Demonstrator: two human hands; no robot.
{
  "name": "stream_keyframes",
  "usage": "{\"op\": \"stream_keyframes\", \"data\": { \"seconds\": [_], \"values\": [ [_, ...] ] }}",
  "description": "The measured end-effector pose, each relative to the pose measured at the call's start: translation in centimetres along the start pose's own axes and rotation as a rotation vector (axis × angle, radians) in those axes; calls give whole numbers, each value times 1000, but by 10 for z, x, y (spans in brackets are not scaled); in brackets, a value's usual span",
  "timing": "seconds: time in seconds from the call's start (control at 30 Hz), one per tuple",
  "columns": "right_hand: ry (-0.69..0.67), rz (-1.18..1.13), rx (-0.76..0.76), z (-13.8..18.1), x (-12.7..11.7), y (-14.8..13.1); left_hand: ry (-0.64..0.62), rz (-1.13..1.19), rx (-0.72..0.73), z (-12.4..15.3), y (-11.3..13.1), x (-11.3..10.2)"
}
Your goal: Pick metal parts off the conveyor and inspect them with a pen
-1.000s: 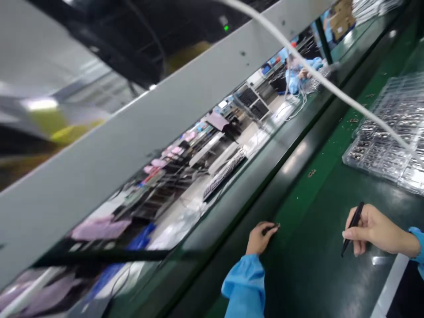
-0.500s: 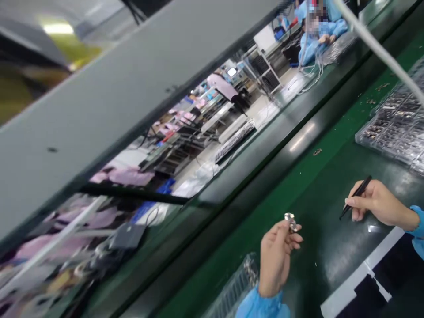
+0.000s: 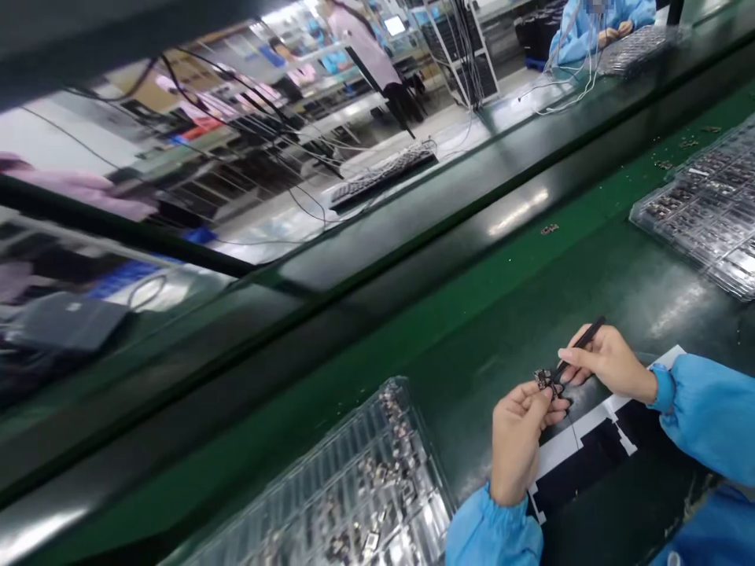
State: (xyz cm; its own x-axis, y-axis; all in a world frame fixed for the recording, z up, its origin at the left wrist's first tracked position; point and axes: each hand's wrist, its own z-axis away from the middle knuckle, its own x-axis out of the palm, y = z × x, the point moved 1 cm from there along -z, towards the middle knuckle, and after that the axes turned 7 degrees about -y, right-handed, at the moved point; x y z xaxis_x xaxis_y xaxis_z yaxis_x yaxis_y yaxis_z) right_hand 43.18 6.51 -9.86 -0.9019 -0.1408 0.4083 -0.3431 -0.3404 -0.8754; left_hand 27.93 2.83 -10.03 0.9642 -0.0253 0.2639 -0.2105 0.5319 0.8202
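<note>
My left hand pinches a small electronic part with metallic and dark surfaces, held above the green work surface. In my right hand is a pair of black tweezers, gripped like a pen. Their tip reaches the small part, though the fingers partly hide whether it touches. Below both hands lies a black sheet with a white border.
A clear tray with many small parts stands at the lower left. Another filled clear tray lies at the right. Loose parts rest on the green strip. Across the bench a person in blue sleeves works.
My right hand has moved left with the tweezers and now meets my left hand at the small part. The view has turned, showing more of the lower-left tray.
</note>
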Motion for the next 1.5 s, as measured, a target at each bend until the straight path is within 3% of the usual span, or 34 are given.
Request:
{"op": "stream_keyframes", "data": {
  "seconds": [0.33, 1.5],
  "values": [
    [-14, 109, 35, 1, -2, 1, -54, 45, -30, 3, 3, 1],
    [-91, 130, 104, -2, 0, -1, 12, -80, -76, 3, 6, 3]
  ]
}}
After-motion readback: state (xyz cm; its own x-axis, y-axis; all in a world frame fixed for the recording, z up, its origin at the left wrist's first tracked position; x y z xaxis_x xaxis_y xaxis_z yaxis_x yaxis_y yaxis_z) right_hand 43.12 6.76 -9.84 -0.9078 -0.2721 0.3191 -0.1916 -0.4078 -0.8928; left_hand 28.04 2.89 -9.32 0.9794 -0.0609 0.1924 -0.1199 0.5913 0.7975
